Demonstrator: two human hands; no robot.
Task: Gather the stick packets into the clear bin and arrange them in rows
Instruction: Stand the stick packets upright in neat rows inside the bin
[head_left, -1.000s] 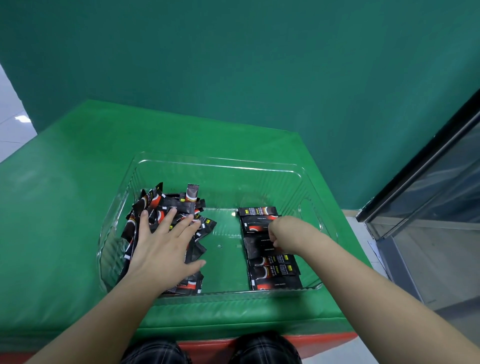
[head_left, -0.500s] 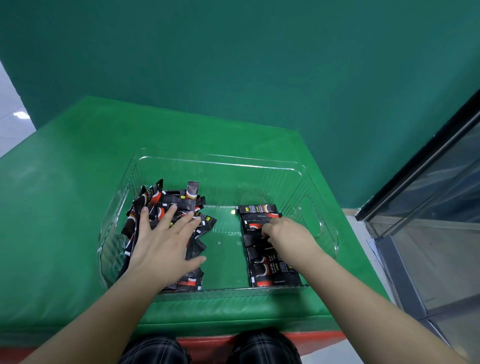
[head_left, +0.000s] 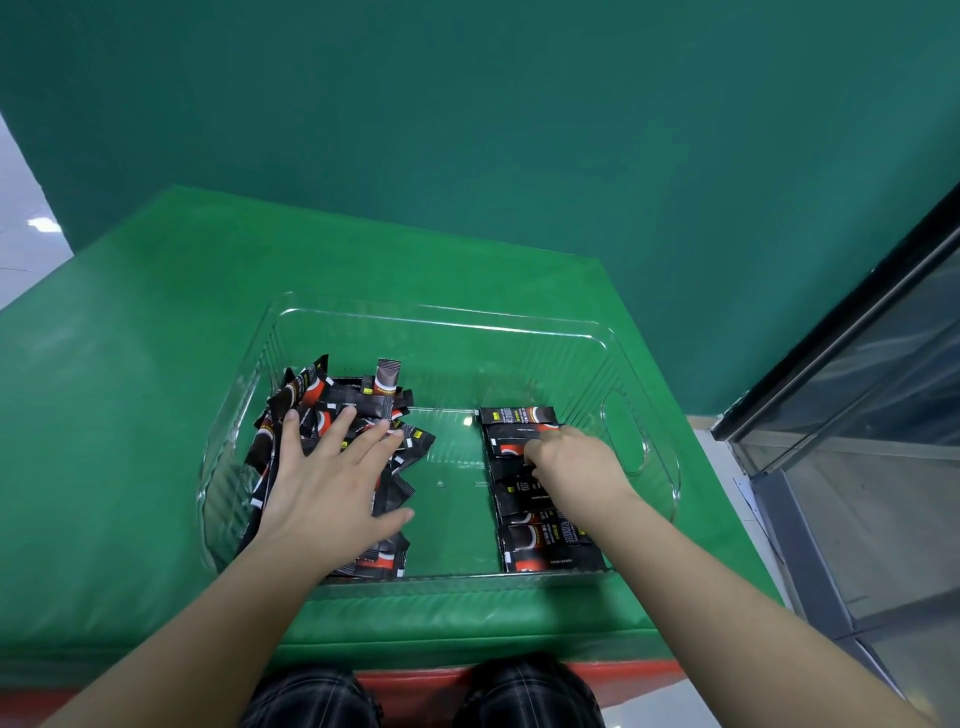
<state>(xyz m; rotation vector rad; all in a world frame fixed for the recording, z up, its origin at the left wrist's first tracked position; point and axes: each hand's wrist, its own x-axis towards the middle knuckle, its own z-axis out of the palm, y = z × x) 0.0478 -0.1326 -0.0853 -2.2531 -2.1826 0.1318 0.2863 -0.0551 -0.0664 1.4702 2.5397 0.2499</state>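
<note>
Our left hand lies flat, fingers spread, on the loose pile at the bin's left. Packet print is too small to read. At right, our right hand's curled fingers pinch a packet in the row; a glass door stands beside the desk.

Clear bin, ribbed walls, oval handle cut-outs, sits upright. Inside left: loose heap of black-and-red stick packets, crossed and tilted, one grey-ended packet standing up. Inside right: row of packets lying flat, crosswise, stacked near-to-far
</note>
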